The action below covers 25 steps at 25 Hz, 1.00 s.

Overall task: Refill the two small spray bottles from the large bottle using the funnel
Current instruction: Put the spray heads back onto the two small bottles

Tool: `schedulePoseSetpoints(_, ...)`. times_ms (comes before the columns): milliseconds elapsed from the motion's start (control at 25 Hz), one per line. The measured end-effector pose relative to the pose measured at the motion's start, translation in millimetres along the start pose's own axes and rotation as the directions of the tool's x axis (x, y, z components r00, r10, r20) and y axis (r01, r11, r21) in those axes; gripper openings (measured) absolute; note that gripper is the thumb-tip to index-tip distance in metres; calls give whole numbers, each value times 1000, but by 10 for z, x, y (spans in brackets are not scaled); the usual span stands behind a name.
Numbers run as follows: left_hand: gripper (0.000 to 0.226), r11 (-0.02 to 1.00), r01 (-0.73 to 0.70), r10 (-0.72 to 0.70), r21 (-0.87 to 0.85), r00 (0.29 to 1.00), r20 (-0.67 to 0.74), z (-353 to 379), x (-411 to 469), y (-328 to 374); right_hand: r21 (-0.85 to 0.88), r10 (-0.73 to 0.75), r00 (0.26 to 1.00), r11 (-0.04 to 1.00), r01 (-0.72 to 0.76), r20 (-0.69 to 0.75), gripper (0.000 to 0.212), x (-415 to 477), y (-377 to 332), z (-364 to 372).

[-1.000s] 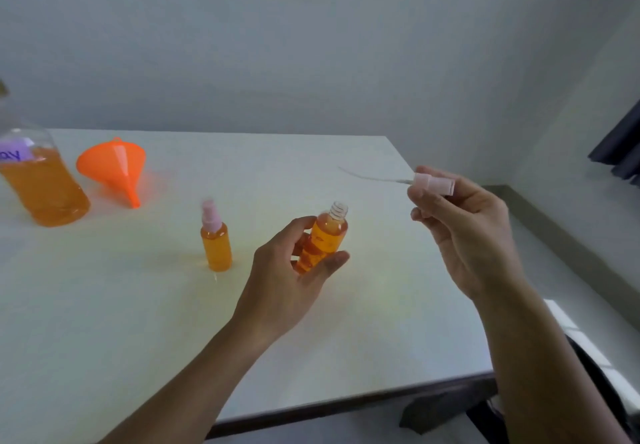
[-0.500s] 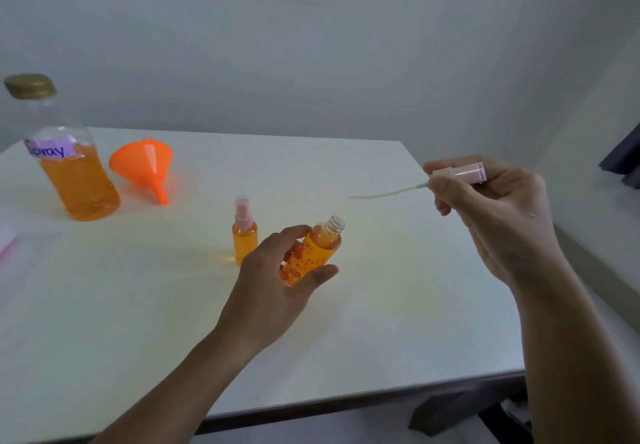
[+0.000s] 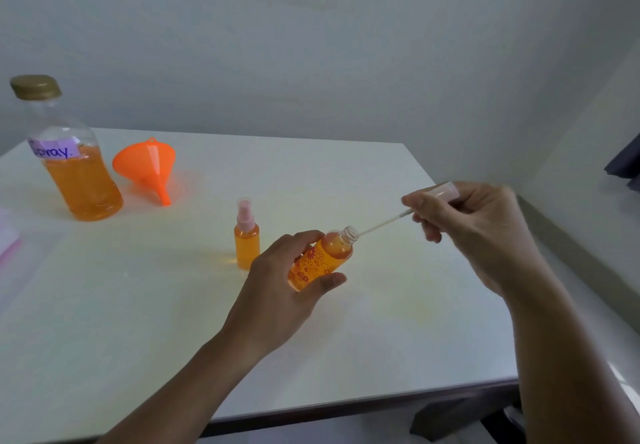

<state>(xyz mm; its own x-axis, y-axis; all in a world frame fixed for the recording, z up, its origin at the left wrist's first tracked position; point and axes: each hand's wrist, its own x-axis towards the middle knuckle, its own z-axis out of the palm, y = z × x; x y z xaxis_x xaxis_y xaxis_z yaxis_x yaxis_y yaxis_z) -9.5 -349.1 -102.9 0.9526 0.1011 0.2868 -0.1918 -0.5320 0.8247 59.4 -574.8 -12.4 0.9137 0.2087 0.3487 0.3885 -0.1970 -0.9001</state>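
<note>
Left hand point(image 3: 277, 291) gripped open spray bottle point(image 3: 320, 258), tilted, neck pointing up-right, no cap, orange liquid nearly to shoulder. Right hand point(image 3: 474, 232) pinched pump head point(image 3: 445, 190), w/ dip tube point(image 3: 382, 224) slanting down-left, tip just at bottle mouth; can't tell if inside. Second spray bottle point(image 3: 246, 237) stood upright just left of held bottle, pink pump on. Funnel point(image 3: 147, 166) lay on side further left & back on table point(image 3: 138, 322), spout toward camera. Large bottle point(image 3: 74, 163) beside funnel, capped, label "Spray", approx half full.
</note>
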Motion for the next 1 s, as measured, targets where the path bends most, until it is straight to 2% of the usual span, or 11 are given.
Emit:
schedulePoseSetpoints(120, 59, 1000, -11, 11, 1, 1000, 20, 64, 14, 33, -140, 90, 978, 988, -64, 190, 27, -21, 59, 149)
schedulePoseSetpoints(200, 57, 1000, -19, 19, -6, 999, 28, 98, 29, 51, -159, 100, 960, 986, -59, 261, 27, -9, 124, 212)
schedulePoseSetpoints(320, 58, 998, -31, 33, -57, 999, 32, 136, 69, 47, -59, 65, 962, 997, -51, 265, 47, 28, 194, 200)
schedulePoseSetpoints(480, 52, 992, -20, 29, -127, 997, 67, 184, 113, 30, -87, 31, 959, 996, -6, 282, 35, 48, 220, 194)
schedulePoseSetpoints(640, 49, 985, -18, 36, -171, 994, 104, 206, 151, 12, -170, 11, 985, 985, 19, 173, 26, 54, 223, 221)
schedulePoseSetpoints(800, 38, 981, 0, 26, -193, 991, 131, 189, 203, 14, -76, 63, 979, 996, -49, 194, 21, 73, 230, 227)
schedulePoseSetpoints(1000, 35, 959, 37, 24, -279, 977, 211, 173, 239, 5, 111, 46, 962, 991, -78, 271, 29, 85, 287, 186)
